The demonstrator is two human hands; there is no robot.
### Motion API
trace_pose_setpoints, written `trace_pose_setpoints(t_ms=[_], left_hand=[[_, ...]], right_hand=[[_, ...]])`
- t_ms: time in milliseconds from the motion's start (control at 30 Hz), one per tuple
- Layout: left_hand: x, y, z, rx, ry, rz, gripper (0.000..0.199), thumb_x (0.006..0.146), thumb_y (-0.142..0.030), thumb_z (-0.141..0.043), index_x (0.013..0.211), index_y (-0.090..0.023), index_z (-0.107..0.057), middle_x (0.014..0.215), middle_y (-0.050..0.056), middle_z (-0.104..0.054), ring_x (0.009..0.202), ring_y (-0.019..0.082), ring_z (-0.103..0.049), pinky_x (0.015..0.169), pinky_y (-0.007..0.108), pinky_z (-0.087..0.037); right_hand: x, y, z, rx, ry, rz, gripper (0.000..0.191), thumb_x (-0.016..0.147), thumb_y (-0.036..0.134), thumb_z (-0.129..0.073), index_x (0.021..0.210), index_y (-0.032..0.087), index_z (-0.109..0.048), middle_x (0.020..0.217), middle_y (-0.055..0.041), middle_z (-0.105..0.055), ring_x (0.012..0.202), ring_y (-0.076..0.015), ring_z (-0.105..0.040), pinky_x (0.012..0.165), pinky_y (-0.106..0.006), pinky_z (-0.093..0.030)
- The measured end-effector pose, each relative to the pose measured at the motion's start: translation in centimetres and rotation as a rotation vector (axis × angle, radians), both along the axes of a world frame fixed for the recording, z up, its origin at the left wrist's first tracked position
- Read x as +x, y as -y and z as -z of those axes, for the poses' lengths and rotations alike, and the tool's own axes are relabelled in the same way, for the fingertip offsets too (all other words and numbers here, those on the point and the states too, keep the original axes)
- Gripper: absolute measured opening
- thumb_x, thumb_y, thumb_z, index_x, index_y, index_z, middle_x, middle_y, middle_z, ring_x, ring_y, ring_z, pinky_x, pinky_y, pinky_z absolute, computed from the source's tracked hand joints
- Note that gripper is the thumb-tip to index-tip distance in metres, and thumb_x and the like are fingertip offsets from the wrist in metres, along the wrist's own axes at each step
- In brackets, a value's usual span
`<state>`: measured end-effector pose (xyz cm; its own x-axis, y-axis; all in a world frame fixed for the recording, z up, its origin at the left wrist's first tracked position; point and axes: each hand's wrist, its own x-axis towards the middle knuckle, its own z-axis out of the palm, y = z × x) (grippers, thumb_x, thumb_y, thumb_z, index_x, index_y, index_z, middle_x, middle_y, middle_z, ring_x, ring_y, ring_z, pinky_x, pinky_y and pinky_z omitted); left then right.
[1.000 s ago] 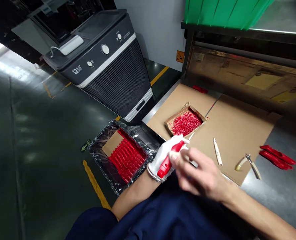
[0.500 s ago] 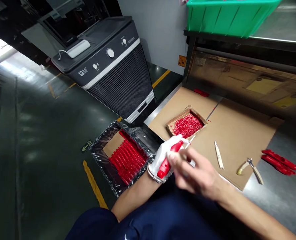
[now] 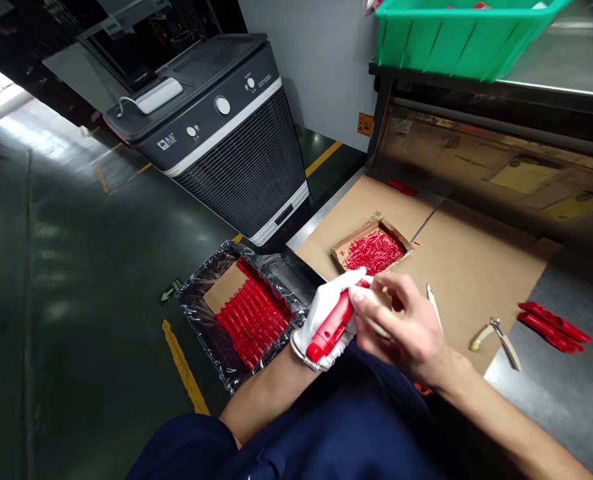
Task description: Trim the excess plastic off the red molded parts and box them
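Note:
My left hand [image 3: 326,303], in a white glove with a coiled metal band at the wrist, is closed around a red plastic part [image 3: 332,327]. The part is long and rounded, tilted with its upper end away from me. My bare right hand [image 3: 401,327] has its fingers curled and pinched at that upper end. Something pale shows between those fingers, mostly hidden, and I cannot make out what it is. Just beyond the hands, a shallow cardboard box [image 3: 407,244] holds many small red pieces [image 3: 373,252]. A white-handled knife [image 3: 434,308] lies partly behind my right hand.
A cardboard sheet [image 3: 456,260] covers the metal table. Nippers [image 3: 496,337] and red parts [image 3: 553,327] lie to the right. At left, a bin lined with black plastic [image 3: 196,333] holds rows of red parts [image 3: 251,313]. Beyond stand an air cooler [image 3: 236,153] and a green crate [image 3: 456,43].
My right hand has shifted slightly up and right along the red part, now covering some of the knife. The left hand has tilted the part, showing more of its lower end.

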<state>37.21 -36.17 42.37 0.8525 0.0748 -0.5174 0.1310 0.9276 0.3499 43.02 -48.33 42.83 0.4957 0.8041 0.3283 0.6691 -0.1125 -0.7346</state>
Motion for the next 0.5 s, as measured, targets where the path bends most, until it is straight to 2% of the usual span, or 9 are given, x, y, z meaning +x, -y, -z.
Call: trace_pose_setpoints(t_ms=[67, 133, 200, 267, 367, 500], left_hand=[[-0.2, -0.2, -0.2, 0.039, -0.011, 0.053, 0.026, 0.086, -0.037, -0.061, 0.07, -0.016, -0.058, 0.052, -0.003, -0.044, 0.047, 0.01, -0.04, 0.047, 0.023, -0.035], [-0.6, -0.3, -0.4, 0.213, -0.021, 0.037, 0.022, 0.083, -0.037, -0.066, 0.075, -0.016, -0.063, 0.052, -0.003, -0.044, 0.048, 0.011, -0.041, 0.048, 0.024, -0.036], [-1.1, -0.3, -0.6, 0.445, 0.009, -0.055, 0.018, 0.078, -0.031, -0.073, 0.087, -0.016, -0.067, 0.063, -0.001, -0.055, 0.056, 0.012, -0.047, 0.056, 0.025, -0.04], [-1.2, -0.1, -0.7, 0.562, 0.034, -0.104, 0.02, 0.076, -0.025, -0.075, 0.094, -0.017, -0.069, 0.074, 0.001, -0.06, 0.063, 0.012, -0.049, 0.06, 0.025, -0.041], [-0.5, 0.3, -0.6, 0.483, 0.028, -0.082, 0.01, 0.08, -0.025, -0.07, 0.083, -0.016, -0.068, 0.071, 0.001, -0.058, 0.065, 0.013, -0.05, 0.063, 0.026, -0.044], [0.8, 0.6, -0.1, 0.365, -0.033, -0.071, 0.028, 0.086, -0.035, -0.062, 0.064, -0.018, -0.058, 0.063, 0.002, -0.053, 0.064, 0.015, -0.051, 0.067, 0.031, -0.047]], right_hand=[[-0.5, 0.2, 0.1, 0.001, -0.033, -0.039, 0.013, 0.089, 0.024, -0.061, 0.101, 0.023, -0.057, 0.061, 0.0053, -0.051, 0.049, -0.0101, -0.049, 0.047, -0.023, -0.044], [-0.8, 0.3, 0.3, 0.066, -0.04, -0.039, 0.011, 0.09, 0.018, -0.06, 0.099, 0.023, -0.056, 0.056, 0.0084, -0.047, 0.044, -0.0078, -0.045, 0.043, -0.02, -0.042], [-0.5, 0.4, 0.3, 0.181, 0.018, -0.003, 0.018, 0.086, 0.013, -0.064, 0.101, 0.023, -0.06, 0.069, 0.0035, -0.055, 0.055, -0.0096, -0.055, 0.05, -0.022, -0.048], [0.1, 0.4, 0.2, 0.285, 0.111, 0.038, 0.025, 0.081, 0.011, -0.067, 0.104, 0.022, -0.064, 0.09, -0.0051, -0.06, 0.076, -0.015, -0.063, 0.061, -0.027, -0.054], [0.4, 0.2, -0.2, 0.411, 0.167, 0.074, 0.029, 0.081, 0.012, -0.067, 0.109, 0.018, -0.064, 0.098, -0.0107, -0.057, 0.087, -0.0197, -0.061, 0.064, -0.031, -0.055], [-0.6, -0.5, -0.1, 0.431, 0.112, 0.074, 0.028, 0.078, 0.006, -0.069, 0.103, 0.017, -0.062, 0.097, -0.0101, -0.055, 0.082, -0.0174, -0.059, 0.059, -0.029, -0.054]])
